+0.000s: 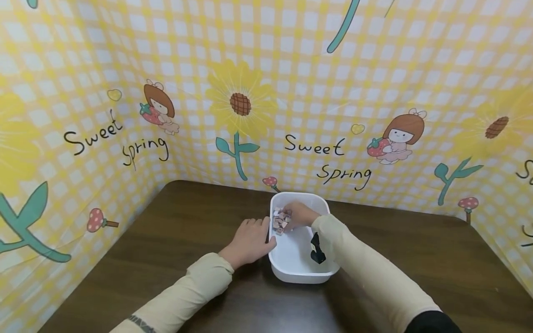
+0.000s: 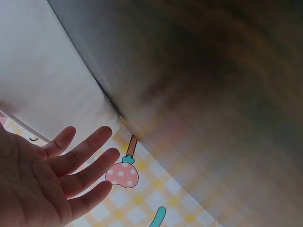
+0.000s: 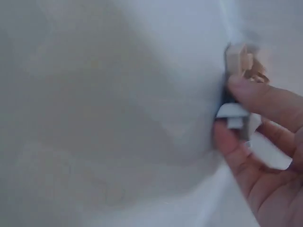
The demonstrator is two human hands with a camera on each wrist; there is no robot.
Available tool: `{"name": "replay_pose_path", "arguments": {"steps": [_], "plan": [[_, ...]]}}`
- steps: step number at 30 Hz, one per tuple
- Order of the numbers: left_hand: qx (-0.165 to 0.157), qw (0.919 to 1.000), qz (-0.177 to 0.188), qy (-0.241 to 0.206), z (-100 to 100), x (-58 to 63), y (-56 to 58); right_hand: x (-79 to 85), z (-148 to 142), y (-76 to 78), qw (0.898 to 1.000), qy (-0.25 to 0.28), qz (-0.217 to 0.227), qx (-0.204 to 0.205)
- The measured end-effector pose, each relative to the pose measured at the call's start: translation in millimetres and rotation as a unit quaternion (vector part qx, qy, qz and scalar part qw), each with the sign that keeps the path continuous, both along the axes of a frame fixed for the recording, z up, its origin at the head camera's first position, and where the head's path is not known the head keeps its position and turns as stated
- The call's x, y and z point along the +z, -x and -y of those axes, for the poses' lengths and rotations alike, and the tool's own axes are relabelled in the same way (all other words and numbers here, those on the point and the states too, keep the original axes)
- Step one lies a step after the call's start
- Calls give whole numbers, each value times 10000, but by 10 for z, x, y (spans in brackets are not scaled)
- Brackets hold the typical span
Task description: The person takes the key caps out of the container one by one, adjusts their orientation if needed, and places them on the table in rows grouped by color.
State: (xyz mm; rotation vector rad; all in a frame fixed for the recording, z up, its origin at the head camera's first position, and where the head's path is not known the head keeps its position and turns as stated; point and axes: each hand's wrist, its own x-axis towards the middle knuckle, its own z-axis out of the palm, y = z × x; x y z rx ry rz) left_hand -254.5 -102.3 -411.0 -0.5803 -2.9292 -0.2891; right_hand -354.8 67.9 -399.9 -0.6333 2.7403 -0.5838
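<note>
A white plastic tub (image 1: pixel 299 252) stands on the table. Inside its far left part, my right hand (image 1: pixel 303 214) pinches a small blocky object (image 1: pixel 281 221) in pink, white and brown. In the right wrist view, the thumb and fingers close around this block piece (image 3: pixel 235 111), with a beige block part (image 3: pixel 236 60) above the thumb; its exact kind is unclear. My left hand (image 1: pixel 250 240) lies against the tub's left side, the thumb reaching the rim. Its fingers look extended and slightly spread in the left wrist view, palm (image 2: pixel 33 184) holding nothing.
The brown wooden table (image 1: pixel 208 208) extends around the tub. A yellow checked cloth (image 1: pixel 300 92) with flower prints hangs behind and at both sides. A black object (image 1: pixel 317 249) shows beside the right cuff, over the tub.
</note>
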Motion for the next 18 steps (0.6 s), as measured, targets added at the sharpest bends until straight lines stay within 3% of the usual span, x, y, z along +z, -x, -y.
{"name": "replay_pose_path", "arguments": {"steps": [6,18], "plan": [[-27,10000,-79,22,-6,9,-1,-56,9,16,9989,381,270,-36],[70,9998,154,77,-24,42,-8,12,-84,2,9984,387,392,-98]]}}
